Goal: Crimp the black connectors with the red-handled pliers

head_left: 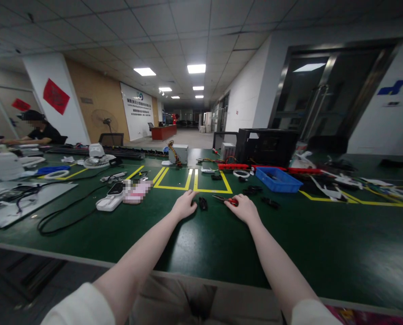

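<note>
- Reaching out over the green bench [221,257], both bare arms are stretched forward. The two hands sit side by side, just short of the yellow tape boxes [192,183] at twelve o'clock.
- The right hand [244,209] has its grip closed round the red handle of a pair of pliers [224,198]. The dark nose of the tool points out to nine o'clock, low over the bench top.
- The left hand [184,205] lies palm down, grip open, fingers flat on the bench, holding nothing.
- Between the two hands lies a small black part [203,204], at three o'clock of the left fingertips and just beside the plier nose. Neither touches it, as far as I can tell.
- My reading of the progress: the tool is up and in hand, and the part is down on the bench and ungripped. Nothing shows the pliers biting on it yet. The part is too small to say what it is.
- Round about, a blue tray [278,179] sits at two o'clock of the right hand, with a black box [265,145] behind it.
- A white handset [110,199] and a looping black cable [61,219] lie out at nine to ten o'clock, and a grey box with loose wires [178,153] stands at twelve o'clock, well apart.
- Far off at ten o'clock another person [40,132] in a dark top sits at the bench, well apart from these hands.
</note>
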{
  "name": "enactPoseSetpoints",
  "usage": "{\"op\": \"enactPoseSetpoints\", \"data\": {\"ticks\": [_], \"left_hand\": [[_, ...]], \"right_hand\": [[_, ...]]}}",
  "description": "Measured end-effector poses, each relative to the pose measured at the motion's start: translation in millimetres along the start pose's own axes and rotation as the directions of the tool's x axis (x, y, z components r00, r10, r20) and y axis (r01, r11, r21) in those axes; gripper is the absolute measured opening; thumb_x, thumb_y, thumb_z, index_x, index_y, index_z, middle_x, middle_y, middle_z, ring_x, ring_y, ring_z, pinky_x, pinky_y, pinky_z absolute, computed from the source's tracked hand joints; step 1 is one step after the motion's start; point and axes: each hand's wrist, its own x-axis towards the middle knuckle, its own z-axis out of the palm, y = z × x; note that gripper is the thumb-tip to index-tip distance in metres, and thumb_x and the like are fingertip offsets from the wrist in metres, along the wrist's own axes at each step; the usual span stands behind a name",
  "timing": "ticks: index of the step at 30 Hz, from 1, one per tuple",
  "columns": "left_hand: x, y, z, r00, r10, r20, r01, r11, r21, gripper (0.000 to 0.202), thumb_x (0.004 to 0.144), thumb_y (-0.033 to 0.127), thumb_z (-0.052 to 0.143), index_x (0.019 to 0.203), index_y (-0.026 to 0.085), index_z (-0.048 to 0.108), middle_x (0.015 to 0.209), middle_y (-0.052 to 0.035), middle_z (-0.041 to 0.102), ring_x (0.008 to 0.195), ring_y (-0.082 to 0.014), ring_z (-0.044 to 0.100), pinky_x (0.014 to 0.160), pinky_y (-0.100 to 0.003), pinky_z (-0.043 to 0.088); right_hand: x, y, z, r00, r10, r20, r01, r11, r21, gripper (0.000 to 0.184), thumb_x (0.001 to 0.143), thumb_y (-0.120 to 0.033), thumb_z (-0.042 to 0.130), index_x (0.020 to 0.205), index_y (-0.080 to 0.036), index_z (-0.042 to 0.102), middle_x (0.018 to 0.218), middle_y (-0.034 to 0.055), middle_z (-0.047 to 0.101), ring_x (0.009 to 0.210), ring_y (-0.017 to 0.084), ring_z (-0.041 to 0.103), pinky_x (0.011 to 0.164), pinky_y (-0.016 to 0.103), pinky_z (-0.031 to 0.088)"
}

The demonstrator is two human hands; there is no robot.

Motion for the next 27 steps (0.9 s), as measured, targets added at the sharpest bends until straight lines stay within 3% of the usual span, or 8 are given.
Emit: {"op": "enactPoseSetpoints", "data": {"ticks": [5,8,11,15,19,23,27], "left_hand": [[4,6,-3.1,0.981,0.172,0.092,-0.169,0.985,-0.035,0.060,0.083,0.005,0.056,0.139,0.026,0.050,0.147,-0.0044,0.049,0.132,-0.0217,0.049,0.112,-0.036,0.042],[3,7,-3.8,0.968,0.222,0.119,-0.218,0.975,-0.051,0.048,0.085,0.006,0.051,0.127,0.026,0.062,0.136,-0.0018,0.058,0.126,-0.0197,0.054,0.110,-0.034,0.045],[0,6,-4.3,0.971,0.216,0.100,-0.212,0.976,-0.056,0.037,0.090,0.008,0.047,0.117,0.024,0.067,0.126,-0.0037,0.063,0.115,-0.0194,0.059,0.102,-0.034,0.049],[-2,6,-4.7,0.979,0.192,0.065,-0.189,0.981,-0.049,0.032,0.093,0.011,0.049,0.117,0.022,0.066,0.110,-0.0059,0.065,0.103,-0.0204,0.062,0.092,-0.034,0.051],[0,4,-2.7,0.980,0.188,0.066,-0.185,0.982,-0.040,0.020,0.091,0.012,0.055,0.100,0.021,0.071,0.102,-0.0050,0.064,0.096,-0.0202,0.061,0.087,-0.033,0.049],[1,2,-1.0,0.981,0.180,0.070,-0.178,0.983,-0.043,0.018,0.091,0.012,0.056,0.096,0.021,0.071,0.099,-0.0044,0.063,0.096,-0.0202,0.060,0.089,-0.034,0.046],[-1,4,-5.9,0.981,0.178,0.072,-0.173,0.983,-0.069,0.016,0.089,0.014,0.058,0.096,0.020,0.071,0.100,-0.0036,0.063,0.097,-0.0197,0.060,0.095,-0.036,0.043]], "right_hand": [[2,3,1,1.000,-0.017,-0.008,0.017,1.000,0.007,0.031,0.095,-0.043,0.057,0.113,-0.018,0.062,0.116,0.0077,0.063,0.100,0.019,0.062,0.087,0.042,0.053],[1,5,1,1.000,-0.025,-0.006,0.025,1.000,0.004,0.032,0.094,-0.044,0.057,0.111,-0.018,0.062,0.115,0.0077,0.063,0.101,0.020,0.061,0.087,0.042,0.052],[0,7,2,0.999,-0.050,0.007,0.050,0.999,0.000,0.033,0.093,-0.046,0.057,0.109,-0.017,0.062,0.114,0.0075,0.063,0.101,0.020,0.060,0.088,0.042,0.051],[-3,9,1,0.997,-0.071,0.024,0.071,0.997,0.001,0.037,0.092,-0.050,0.057,0.108,-0.017,0.062,0.114,0.0079,0.062,0.101,0.021,0.059,0.088,0.042,0.049],[-9,14,0,0.996,-0.075,0.043,0.074,0.997,0.028,0.046,0.089,-0.055,0.056,0.120,-0.021,0.061,0.120,0.0105,0.063,0.108,0.024,0.059,0.091,0.038,0.046],[-13,22,1,1.000,0.001,0.026,-0.002,1.000,0.016,0.066,0.081,-0.067,0.055,0.127,-0.020,0.058,0.123,0.0146,0.061,0.112,0.032,0.057,0.092,0.046,0.045],[-13,24,5,0.999,0.046,0.023,-0.046,0.999,-0.002,0.060,0.082,-0.066,0.051,0.114,-0.018,0.064,0.113,0.0171,0.063,0.104,0.035,0.061,0.080,0.046,0.049]]}}
